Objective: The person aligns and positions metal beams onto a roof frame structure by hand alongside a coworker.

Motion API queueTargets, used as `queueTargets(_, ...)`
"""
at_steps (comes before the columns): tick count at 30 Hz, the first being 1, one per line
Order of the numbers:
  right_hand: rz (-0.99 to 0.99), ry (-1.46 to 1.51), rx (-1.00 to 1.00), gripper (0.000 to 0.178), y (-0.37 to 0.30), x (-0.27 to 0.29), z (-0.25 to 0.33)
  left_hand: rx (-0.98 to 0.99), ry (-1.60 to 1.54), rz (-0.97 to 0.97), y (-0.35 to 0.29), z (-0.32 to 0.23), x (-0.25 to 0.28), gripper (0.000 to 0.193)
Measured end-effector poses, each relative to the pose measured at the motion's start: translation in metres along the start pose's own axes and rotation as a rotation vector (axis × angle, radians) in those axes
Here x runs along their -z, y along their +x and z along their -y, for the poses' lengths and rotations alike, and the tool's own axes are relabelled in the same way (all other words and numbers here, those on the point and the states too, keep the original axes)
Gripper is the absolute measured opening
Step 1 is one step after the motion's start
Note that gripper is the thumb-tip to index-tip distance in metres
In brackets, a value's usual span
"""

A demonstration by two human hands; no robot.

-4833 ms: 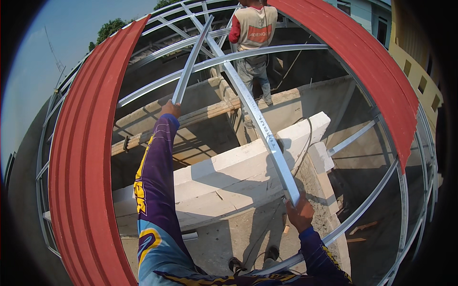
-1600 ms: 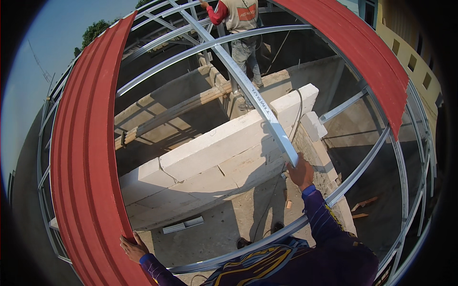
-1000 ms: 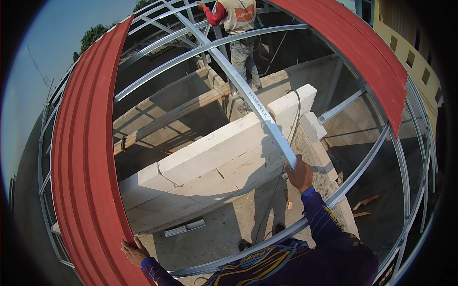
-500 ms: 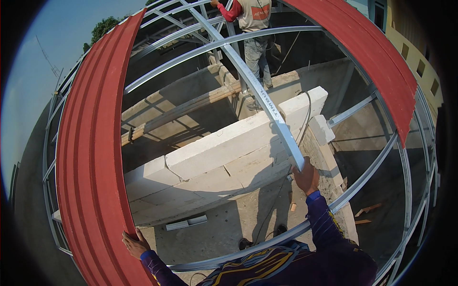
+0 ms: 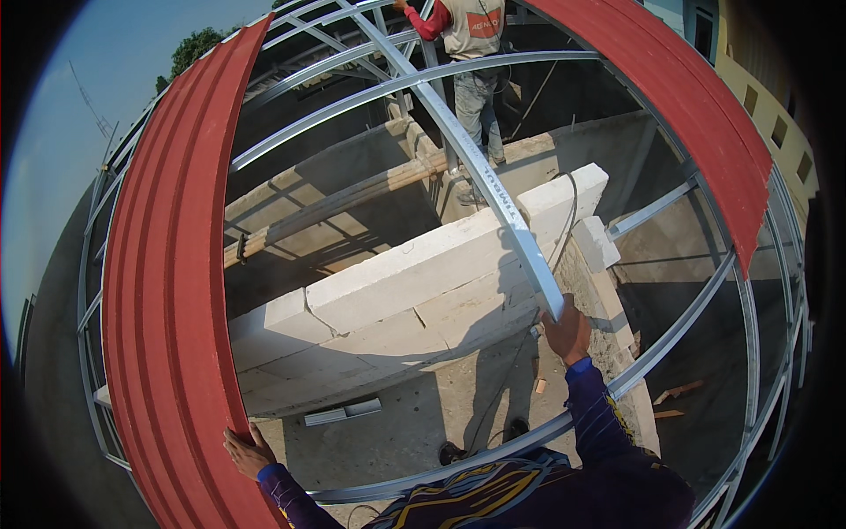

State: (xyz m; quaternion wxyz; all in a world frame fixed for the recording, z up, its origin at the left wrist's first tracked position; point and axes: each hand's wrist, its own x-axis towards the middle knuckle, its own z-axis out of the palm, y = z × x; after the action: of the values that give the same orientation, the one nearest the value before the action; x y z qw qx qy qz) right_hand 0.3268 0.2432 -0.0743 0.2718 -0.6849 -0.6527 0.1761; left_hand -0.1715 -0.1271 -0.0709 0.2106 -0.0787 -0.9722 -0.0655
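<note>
My right hand (image 5: 567,333) is wrapped round the near end of a long galvanized steel channel (image 5: 476,163). The channel runs away from me, over a curved cross rail (image 5: 352,94), toward the far frame. At the lower left, my left hand (image 5: 249,452) rests with fingers spread on the inner edge of a red corrugated roofing sheet (image 5: 167,291). Nothing is held in it. The sheet lies lengthwise over the steel roof frame.
A person (image 5: 471,79) in a vest stands on the far side, one arm at the frame. Below me runs a pale block wall (image 5: 397,273). A near steel rail (image 5: 520,441) crosses close to my body. Another red sheet (image 5: 679,97) covers the right side. Bamboo poles (image 5: 344,207) lie beyond the wall.
</note>
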Motion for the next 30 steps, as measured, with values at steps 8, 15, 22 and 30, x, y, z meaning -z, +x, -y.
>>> queueTargets(8, -0.012, -0.012, 0.028, 0.039, 0.000, -0.001, -0.002, 0.009, -0.003, -0.005, 0.000, -0.002, 0.002, 0.069)
queueTargets(15, -0.002, -0.013, 0.023, 0.039, 0.001, -0.004, -0.005, -0.033, 0.050, -0.069, 0.001, 0.007, -0.012, 0.068)
queueTargets(22, -0.010, -0.009, 0.026, 0.039, 0.001, -0.004, -0.007, 0.003, 0.018, 0.017, -0.001, -0.003, 0.001, 0.070)
queueTargets(30, 0.011, -0.001, 0.003, 0.039, 0.001, -0.001, -0.001, -0.006, 0.065, -0.016, 0.001, 0.001, -0.005, 0.069)
